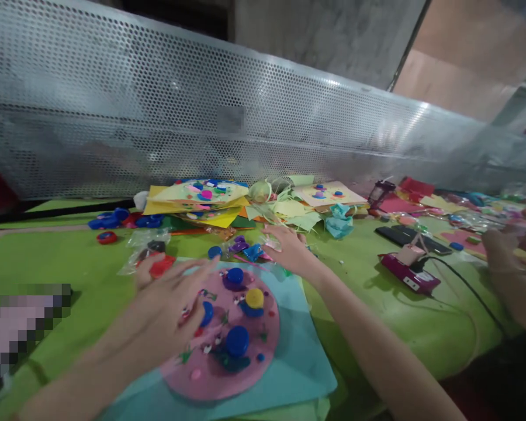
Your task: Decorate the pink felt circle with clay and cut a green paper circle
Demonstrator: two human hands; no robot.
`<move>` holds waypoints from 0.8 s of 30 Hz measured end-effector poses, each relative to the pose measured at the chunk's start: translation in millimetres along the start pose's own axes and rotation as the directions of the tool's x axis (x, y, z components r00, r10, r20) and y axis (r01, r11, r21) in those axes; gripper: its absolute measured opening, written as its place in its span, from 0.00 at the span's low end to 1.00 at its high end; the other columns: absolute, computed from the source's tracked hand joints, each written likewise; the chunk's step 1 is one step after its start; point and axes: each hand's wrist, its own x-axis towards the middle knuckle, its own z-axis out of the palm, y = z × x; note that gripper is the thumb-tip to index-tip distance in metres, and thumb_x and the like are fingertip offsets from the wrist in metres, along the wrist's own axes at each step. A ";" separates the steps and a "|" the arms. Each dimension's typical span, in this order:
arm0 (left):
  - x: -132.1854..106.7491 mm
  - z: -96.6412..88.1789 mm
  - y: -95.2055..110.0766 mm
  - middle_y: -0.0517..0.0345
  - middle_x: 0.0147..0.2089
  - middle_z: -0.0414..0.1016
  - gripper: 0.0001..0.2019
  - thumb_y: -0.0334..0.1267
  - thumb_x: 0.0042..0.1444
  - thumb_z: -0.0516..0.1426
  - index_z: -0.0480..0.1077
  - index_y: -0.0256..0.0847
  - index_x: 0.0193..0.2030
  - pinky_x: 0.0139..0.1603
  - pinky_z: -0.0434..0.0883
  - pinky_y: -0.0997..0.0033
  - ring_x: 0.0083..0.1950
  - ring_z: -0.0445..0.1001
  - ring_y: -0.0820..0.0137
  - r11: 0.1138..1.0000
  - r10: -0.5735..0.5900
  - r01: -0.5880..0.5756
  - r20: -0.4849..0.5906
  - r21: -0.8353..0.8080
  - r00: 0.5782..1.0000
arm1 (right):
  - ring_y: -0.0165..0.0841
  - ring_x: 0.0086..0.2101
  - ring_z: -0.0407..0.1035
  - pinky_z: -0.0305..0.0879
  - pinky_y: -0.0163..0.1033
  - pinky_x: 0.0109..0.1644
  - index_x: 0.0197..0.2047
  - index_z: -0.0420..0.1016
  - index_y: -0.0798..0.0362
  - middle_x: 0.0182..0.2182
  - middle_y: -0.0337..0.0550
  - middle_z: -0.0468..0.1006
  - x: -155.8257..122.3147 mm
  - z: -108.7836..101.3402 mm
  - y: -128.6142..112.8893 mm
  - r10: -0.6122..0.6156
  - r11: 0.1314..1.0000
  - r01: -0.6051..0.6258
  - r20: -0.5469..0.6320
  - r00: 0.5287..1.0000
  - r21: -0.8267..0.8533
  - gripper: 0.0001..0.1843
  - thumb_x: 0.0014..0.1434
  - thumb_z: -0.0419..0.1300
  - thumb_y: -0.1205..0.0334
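Left grip (170, 304) flat, fingers spread, resting on pink disc (210, 374) w/ caps (237, 339) stuck on, holding nothing. Right grip (289, 248) fwd at plastic scraps (249, 251), can't tell if closed. Disc on blue sheet (298, 356), green desk (70, 257); paper pile (197, 202) at back, perforated metal screen (158, 105) behind.

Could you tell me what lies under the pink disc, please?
A light blue sheet lies under the pink disc, on the green table. Whatever is beneath the disc's middle is covered, and the left hand hides its left edge.
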 end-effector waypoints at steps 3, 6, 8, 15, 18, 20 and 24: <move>10.0 4.1 -23.6 0.56 0.49 0.78 0.24 0.28 0.59 0.40 0.54 0.38 0.62 0.43 0.71 0.66 0.50 0.74 0.64 0.985 -0.164 0.168 0.079 -0.042 0.983 | 0.48 0.58 0.57 0.53 0.59 0.57 0.57 0.66 0.47 0.59 0.48 0.66 -4.6 4.4 -4.0 -0.089 0.995 0.091 0.069 0.994 -0.036 0.24 0.58 0.56 0.50; 13.5 9.3 -31.9 0.58 0.47 0.79 0.25 0.25 0.57 0.40 0.57 0.40 0.61 0.45 0.70 0.67 0.48 0.75 0.67 0.989 -0.135 0.141 0.149 -0.034 0.980 | 0.50 0.57 0.58 0.54 0.60 0.56 0.57 0.66 0.49 0.59 0.52 0.66 -6.7 12.2 -4.4 -0.123 0.989 0.130 0.113 0.986 -0.064 0.24 0.59 0.55 0.51; 14.4 12.1 -29.6 0.55 0.50 0.78 0.26 0.24 0.57 0.39 0.58 0.39 0.61 0.45 0.70 0.66 0.49 0.75 0.67 0.995 -0.090 0.098 0.210 -0.028 0.974 | 0.50 0.56 0.59 0.56 0.60 0.55 0.56 0.67 0.51 0.57 0.54 0.67 -5.4 17.2 -1.2 -0.111 0.989 0.120 0.108 0.988 -0.083 0.22 0.60 0.55 0.55; 17.1 10.8 -19.6 0.48 0.50 0.77 0.28 0.24 0.55 0.42 0.55 0.37 0.63 0.49 0.69 0.60 0.46 0.77 0.64 0.997 0.002 0.027 0.370 -0.073 0.929 | 0.45 0.50 0.67 0.60 0.53 0.53 0.49 0.74 0.47 0.47 0.46 0.78 -0.4 22.8 7.6 -0.106 0.987 0.122 0.141 0.984 -0.107 0.15 0.58 0.56 0.61; 15.6 11.6 -20.1 0.49 0.49 0.78 0.28 0.24 0.55 0.42 0.53 0.37 0.64 0.47 0.69 0.63 0.48 0.76 0.65 0.993 -0.022 0.060 0.347 -0.101 0.938 | 0.45 0.51 0.66 0.59 0.54 0.54 0.50 0.72 0.48 0.50 0.45 0.76 -0.1 18.7 6.1 -0.077 0.988 0.095 0.142 0.987 -0.125 0.16 0.58 0.55 0.62; 14.0 14.9 -21.3 0.51 0.48 0.78 0.27 0.25 0.56 0.42 0.53 0.37 0.64 0.47 0.69 0.65 0.50 0.74 0.65 0.988 -0.060 0.100 0.305 -0.116 0.951 | 0.47 0.53 0.64 0.57 0.57 0.54 0.53 0.70 0.49 0.53 0.47 0.73 1.5 14.1 8.1 -0.030 0.987 0.047 0.113 0.993 -0.152 0.18 0.59 0.53 0.62; 11.8 25.8 -27.8 0.52 0.47 0.78 0.25 0.25 0.58 0.39 0.53 0.38 0.63 0.51 0.66 0.58 0.52 0.73 0.63 0.965 -0.219 0.245 0.236 -0.090 0.947 | 0.52 0.53 0.63 0.57 0.61 0.51 0.54 0.70 0.53 0.54 0.53 0.71 6.7 5.6 25.1 0.071 0.974 -0.059 0.050 0.996 -0.217 0.20 0.59 0.49 0.67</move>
